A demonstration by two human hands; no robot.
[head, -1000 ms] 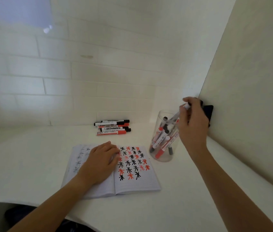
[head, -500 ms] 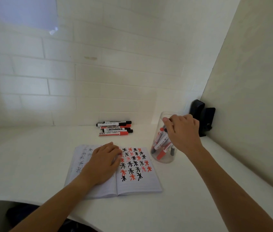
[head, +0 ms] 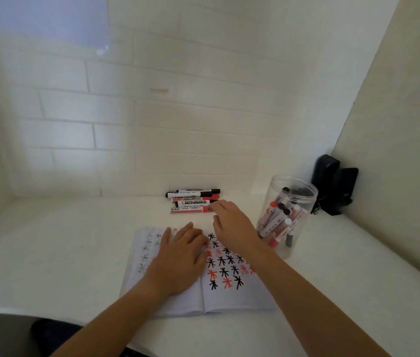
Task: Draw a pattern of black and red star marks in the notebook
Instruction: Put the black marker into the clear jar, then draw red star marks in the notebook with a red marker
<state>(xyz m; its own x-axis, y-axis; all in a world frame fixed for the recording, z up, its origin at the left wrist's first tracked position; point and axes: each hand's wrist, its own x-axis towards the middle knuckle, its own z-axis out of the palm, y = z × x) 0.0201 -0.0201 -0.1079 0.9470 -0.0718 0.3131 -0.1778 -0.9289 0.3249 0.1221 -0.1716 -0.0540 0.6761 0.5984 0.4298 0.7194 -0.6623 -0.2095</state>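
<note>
Our right hand (head: 232, 229) reaches over the open, white lined-paper notebook (head: 232, 296) toward the small stack of red and black whiteboard markers (head: 193, 200) lying on the white counter (head: 57, 253) by the tiled wall. Its fingers (head: 218, 206) are loosely spread and hold nothing, their tips just at the near right end of the stack, by the nearest red marker (head: 188, 209); we cannot tell whether they touch it. The markers lie with their long axes running left to right, directly ahead of the fingertips, so we judge a pinch across the barrel from above fits best. Our left hand (head: 178, 256) rests flat on the notebook's left page, pinning it, and is farther from the stack. The star marks (head: 225, 266) fill the upper right page.
</note>
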